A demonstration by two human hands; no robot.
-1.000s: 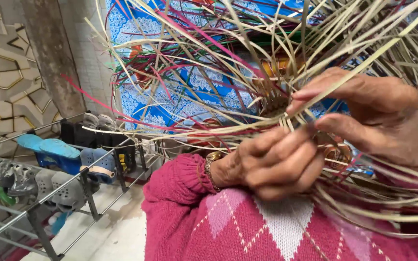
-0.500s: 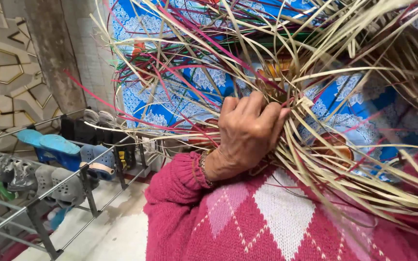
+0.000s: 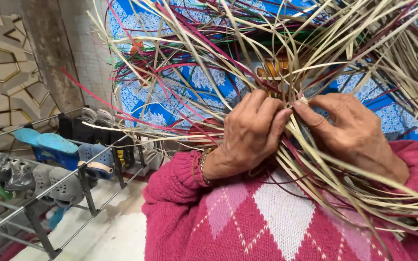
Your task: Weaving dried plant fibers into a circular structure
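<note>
Landmark: the tangle of pale cane strips [image 3: 315, 72] fanning up and right from your hands; all places below are read against it.

Rack: the metal shoe rack [image 3: 49, 188] sits well to the left of and below the strips, with blue sandals [image 3: 49, 142] and grey clogs [image 3: 20, 176] on it; apart from the work.

Sleeve: your pink knitted sweater [image 3: 267, 217] lies directly under the strips, and loose ends trail across it.

Left hand: your left hand [image 3: 250, 133] is at the base of the strips, fingers curled shut around a bundle of them; thumb hidden behind.

Change: half a second ago only this hand showed, clenched on the bundle; your right hand has now come back in, fingertip to fingertip with it.

Meaning: I judge the work has gone from holding the bundle to a two-handed pinch on single strips at the woven centre.

Right hand: your right hand [image 3: 351, 130] is just right of the left, forefinger and thumb pinched on a strip where the bundle crosses.

Cloth: the blue patterned cloth [image 3: 209, 82] hangs behind the strips.

Edges: strip ends run out of view at the top and right.

Room: open space lies lower left, toward the pale floor [image 3: 112, 232]; above and right is crowded with strips.
</note>
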